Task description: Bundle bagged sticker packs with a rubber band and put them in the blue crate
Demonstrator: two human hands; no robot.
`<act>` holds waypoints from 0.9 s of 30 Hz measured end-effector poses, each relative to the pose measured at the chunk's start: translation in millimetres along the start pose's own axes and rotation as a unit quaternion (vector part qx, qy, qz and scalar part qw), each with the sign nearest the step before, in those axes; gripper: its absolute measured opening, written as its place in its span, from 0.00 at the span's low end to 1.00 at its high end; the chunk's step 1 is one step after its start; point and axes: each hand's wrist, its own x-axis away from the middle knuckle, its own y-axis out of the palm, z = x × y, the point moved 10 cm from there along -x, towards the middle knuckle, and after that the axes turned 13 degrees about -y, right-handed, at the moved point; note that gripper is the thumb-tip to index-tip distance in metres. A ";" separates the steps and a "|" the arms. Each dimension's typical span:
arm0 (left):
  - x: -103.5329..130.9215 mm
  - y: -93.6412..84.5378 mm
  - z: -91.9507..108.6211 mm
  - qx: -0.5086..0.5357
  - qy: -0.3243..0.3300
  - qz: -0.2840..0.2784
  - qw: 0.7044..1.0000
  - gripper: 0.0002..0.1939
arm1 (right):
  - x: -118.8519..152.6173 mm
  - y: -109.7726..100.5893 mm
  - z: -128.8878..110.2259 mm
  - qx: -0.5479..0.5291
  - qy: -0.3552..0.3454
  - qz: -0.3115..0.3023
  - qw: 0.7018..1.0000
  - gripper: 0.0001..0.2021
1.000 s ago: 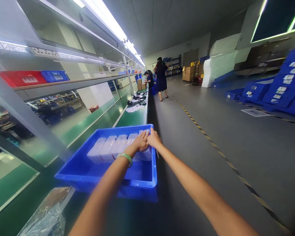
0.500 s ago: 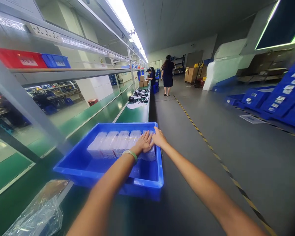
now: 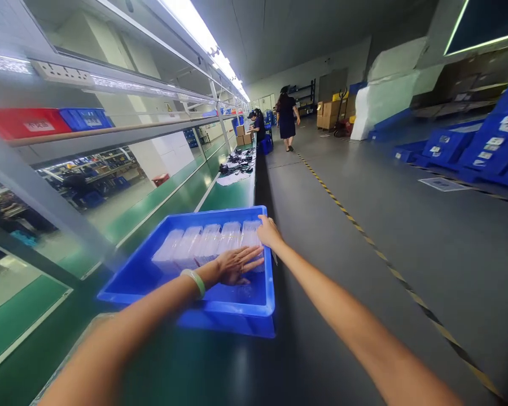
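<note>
A blue plastic bin (image 3: 237, 309) rests on the green bench. Along its far side stand several rows of clear, thin plastic pieces (image 3: 209, 242), packed close together; their exact kind I cannot make out. My left hand (image 3: 239, 265), with a pale green bangle on its wrist, is stretched flat at the near end of the rightmost row, fingers pointing right, and partly covers that row. On the bin's right rim, near the far corner, my right hand (image 3: 270, 232) is closed around the edge. Its fingers inside the bin are partly hidden.
Black cables or parts (image 3: 239, 163) lie farther along the green bench (image 3: 220, 197). A shelf on the left carries a red bin (image 3: 25, 123) and a small blue bin (image 3: 87, 119). One person (image 3: 287, 115) walks in the aisle; another (image 3: 258, 124) sits at the bench. Blue crates (image 3: 491, 141) are stacked right.
My left hand has moved nearer and down from the top of the rightmost row to its near end. My right hand stays on the rim. The walking person has moved farther off.
</note>
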 end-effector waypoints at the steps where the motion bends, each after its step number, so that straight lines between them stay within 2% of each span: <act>1: 8.6 6.0 6.5 -0.002 0.041 -0.017 0.999 0.39 | -0.3 0.7 0.1 -0.001 -0.001 -0.003 1.000 0.17; 3: 18.8 18.5 14.9 -0.003 0.100 -0.045 0.994 0.40 | -0.6 1.6 -0.3 0.001 -0.004 -0.009 1.000 0.17; 5: 16.5 28.0 14.6 -0.006 0.115 -0.056 0.992 0.42 | -0.5 1.6 -1.0 0.006 -0.008 -0.012 1.000 0.16; 11: -19.4 38.3 -9.7 -0.005 0.032 -0.046 0.998 0.38 | -1.3 3.2 -0.4 0.016 -0.010 -0.024 1.000 0.15; 14: -21.0 31.9 -8.2 -0.007 0.035 -0.050 0.998 0.35 | -1.8 3.5 -0.1 0.021 -0.007 -0.027 0.999 0.15; 18: -7.7 4.0 -0.6 -0.009 0.073 -0.045 0.996 0.29 | -1.2 2.3 -2.7 0.019 -0.013 -0.028 0.999 0.14; 20: -4.4 -12.3 -7.9 -0.011 0.042 -0.023 0.999 0.30 | -1.1 1.6 -3.4 0.018 -0.016 -0.025 0.999 0.14; 23: -5.4 -26.7 -29.2 -0.008 -0.066 0.011 0.998 0.37 | -1.6 1.7 -2.0 0.017 -0.013 -0.020 1.000 0.14; 25: -7.9 -24.0 -40.4 0.003 -0.127 0.003 0.992 0.44 | -2.2 3.0 -0.4 0.017 -0.009 -0.022 1.000 0.14; 27: -11.7 -14.5 -47.5 0.021 -0.167 -0.030 0.985 0.50 | -2.8 4.6 1.1 0.017 -0.006 -0.026 1.000 0.14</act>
